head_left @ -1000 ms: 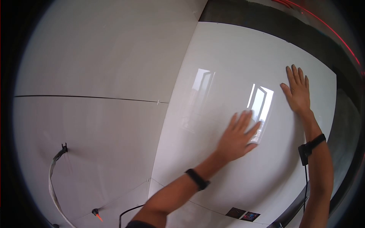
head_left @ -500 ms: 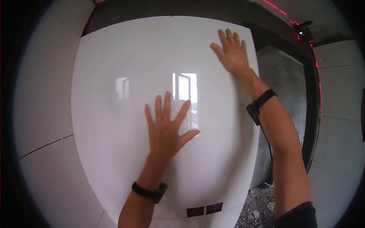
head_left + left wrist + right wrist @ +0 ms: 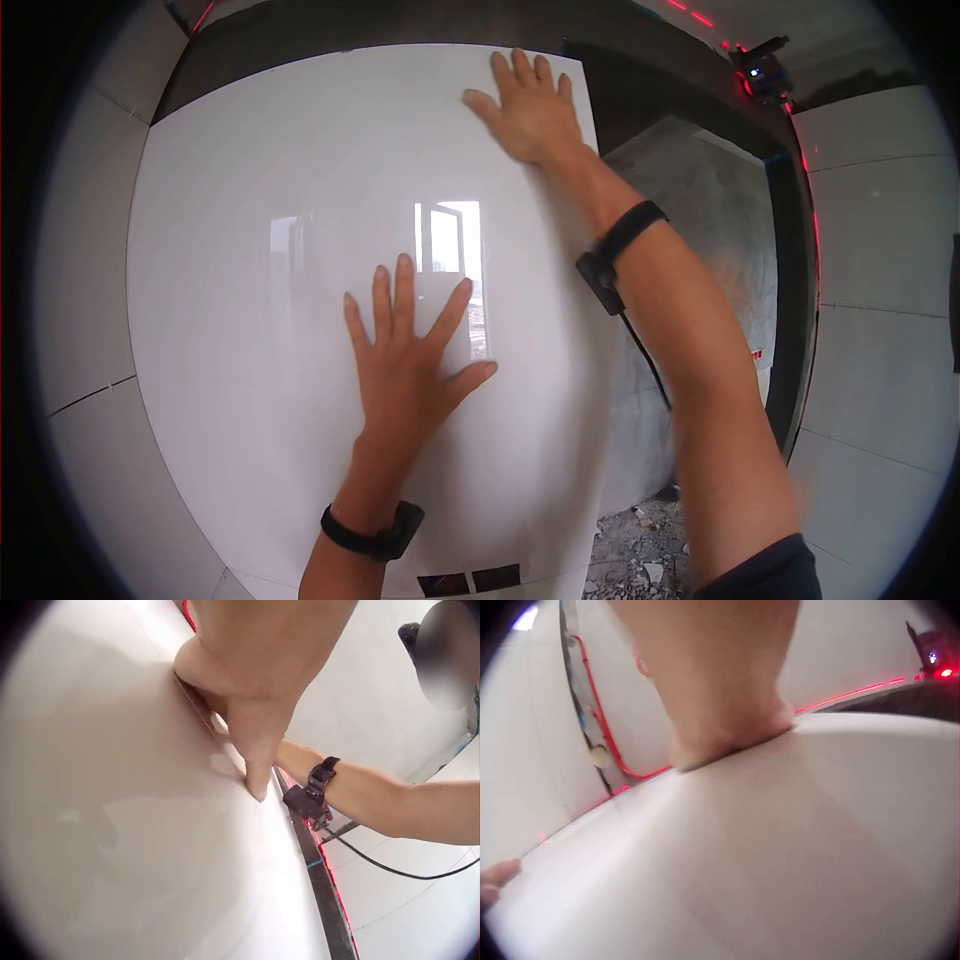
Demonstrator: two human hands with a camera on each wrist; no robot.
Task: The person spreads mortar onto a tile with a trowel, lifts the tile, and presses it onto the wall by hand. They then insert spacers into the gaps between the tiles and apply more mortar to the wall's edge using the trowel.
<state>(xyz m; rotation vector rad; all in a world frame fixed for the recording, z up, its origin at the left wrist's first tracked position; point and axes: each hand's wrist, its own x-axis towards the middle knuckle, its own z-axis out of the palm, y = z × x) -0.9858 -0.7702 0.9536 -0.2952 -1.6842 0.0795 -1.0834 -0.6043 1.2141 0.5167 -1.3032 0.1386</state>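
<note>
Left hand (image 3: 402, 378): fingers spread wide, palm side to the large glossy white rectangular panel (image 3: 250, 350), left of and lower than the right hand (image 3: 535, 118). Right hand also spread, against the panel near its upper right corner. Panel stands upright, straight ahead, below a dark grey wall band (image 3: 380, 22); two dark rectangles (image 3: 443, 585) (image 3: 496, 577) low on it. Pressing well, I'd judge, means flat palms, even force, and less push near the thin edge.
</note>
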